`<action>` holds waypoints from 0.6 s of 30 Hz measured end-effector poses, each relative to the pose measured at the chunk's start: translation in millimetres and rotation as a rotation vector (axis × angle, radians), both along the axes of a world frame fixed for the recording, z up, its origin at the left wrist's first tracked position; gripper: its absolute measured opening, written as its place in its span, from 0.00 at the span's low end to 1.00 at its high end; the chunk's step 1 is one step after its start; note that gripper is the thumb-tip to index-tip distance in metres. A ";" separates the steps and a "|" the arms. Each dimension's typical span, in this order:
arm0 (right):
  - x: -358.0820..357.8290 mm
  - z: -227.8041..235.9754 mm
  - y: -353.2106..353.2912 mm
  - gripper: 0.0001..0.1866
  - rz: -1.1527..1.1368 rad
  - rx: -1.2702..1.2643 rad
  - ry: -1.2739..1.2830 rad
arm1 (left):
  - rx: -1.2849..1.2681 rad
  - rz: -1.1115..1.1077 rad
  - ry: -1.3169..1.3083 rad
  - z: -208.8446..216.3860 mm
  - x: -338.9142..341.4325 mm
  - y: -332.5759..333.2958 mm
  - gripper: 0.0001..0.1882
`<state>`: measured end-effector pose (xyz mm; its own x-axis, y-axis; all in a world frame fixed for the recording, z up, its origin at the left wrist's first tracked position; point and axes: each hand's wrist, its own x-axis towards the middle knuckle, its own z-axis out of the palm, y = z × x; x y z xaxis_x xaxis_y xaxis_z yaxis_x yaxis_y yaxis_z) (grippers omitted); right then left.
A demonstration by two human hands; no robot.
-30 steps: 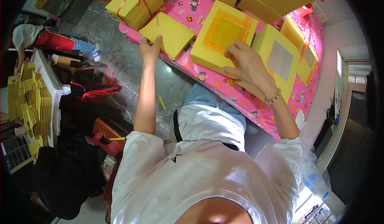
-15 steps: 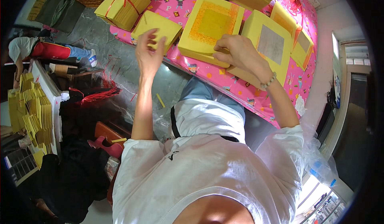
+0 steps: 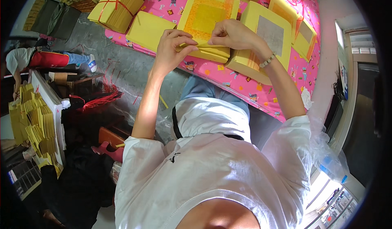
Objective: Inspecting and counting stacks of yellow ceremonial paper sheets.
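A yellow paper sheet (image 3: pixel 206 18) with an orange-and-gold square lies on top of a stack of yellow paper (image 3: pixel 214 54) at the table's near edge. My right hand (image 3: pixel 234 35), wearing a bead bracelet, pinches the sheet's near edge, which is lifted a little. Closed on the same edge, farther left, are the thumb and fingers of my left hand (image 3: pixel 173 49). To the left of the sheet sits a plain yellow paper stack (image 3: pixel 149 29). On the right, close to my right hand, stands a yellow stack with a silver square (image 3: pixel 271 35).
A pink patterned cloth (image 3: pixel 216 73) covers the table. Red-tied yellow bundles (image 3: pixel 118 6) lie at its far left, more paper stacks (image 3: pixel 281 8) at the far right. At left, a person (image 3: pixel 49 59) bends over a white table with folded yellow paper (image 3: pixel 38 118). Red string (image 3: pixel 100 98) hangs nearby.
My left hand has moved right, from above the plain stack to the sheet's near edge. My right hand has shifted slightly left and up, and the sheet's near edge is now raised.
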<state>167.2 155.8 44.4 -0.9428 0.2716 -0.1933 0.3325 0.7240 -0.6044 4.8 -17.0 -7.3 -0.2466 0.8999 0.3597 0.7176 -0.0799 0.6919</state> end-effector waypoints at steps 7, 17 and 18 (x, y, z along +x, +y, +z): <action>-1.7 -1.9 3.9 0.18 0.022 -0.027 0.010 | -0.032 0.009 -0.025 -0.1 -0.3 0.9 0.10; -5.8 1.4 4.3 0.17 0.025 -0.029 -0.032 | -0.063 0.011 -0.037 -0.1 -1.7 1.9 0.11; -5.1 -0.3 5.0 0.17 0.031 -0.020 -0.005 | -0.063 0.004 -0.014 0.6 -1.6 2.6 0.11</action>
